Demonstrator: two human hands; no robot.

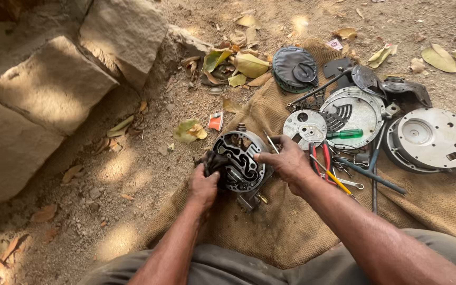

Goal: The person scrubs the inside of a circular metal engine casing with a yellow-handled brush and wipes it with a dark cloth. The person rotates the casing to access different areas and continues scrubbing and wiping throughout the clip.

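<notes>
A round metal housing with curved inner channels stands on a burlap sack in front of me. My left hand presses a dark rag against the housing's left rim. On its right rim rests my right hand, fingers closed around a thin metal tool that points up and away.
To the right on the sack lie round metal plates, a dark gasket disc, a green-handled screwdriver, red-handled pliers and a T-handle wrench. Large stone blocks stand at left; dry leaves litter the dirt.
</notes>
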